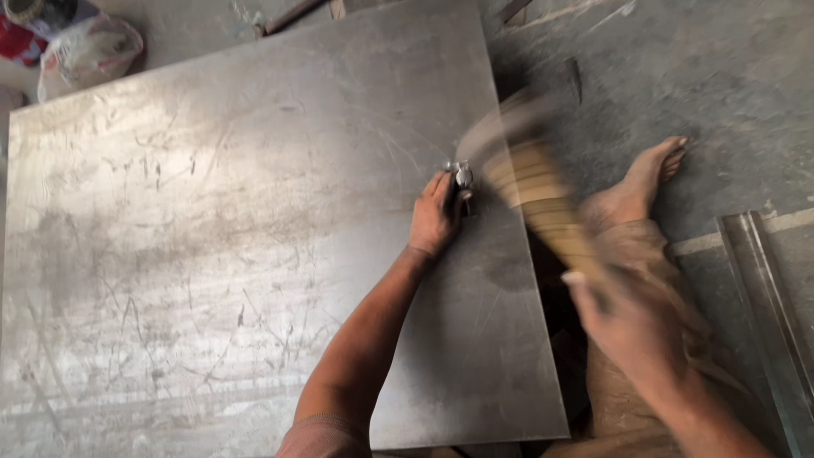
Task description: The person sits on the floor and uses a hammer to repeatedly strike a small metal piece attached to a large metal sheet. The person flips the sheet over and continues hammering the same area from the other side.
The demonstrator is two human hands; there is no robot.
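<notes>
Steel: one metal sheet [212,229] lay flat. The left hand [437,216] pinched one small punch [463,176] upright; the right hand [632,318] gripped one blurred wooden mallet [530,182].

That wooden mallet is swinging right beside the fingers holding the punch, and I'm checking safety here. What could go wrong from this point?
1. The left hand pinches the small metal punch upright on the steel sheet; a slightly off blow from the blurred wooden mallet in the right hand could strike its fingers.
2. A glancing hit might tip the punch sideways.
3. The bare foot lies beside the sheet's edge, exposed to anything that slips.
</notes>
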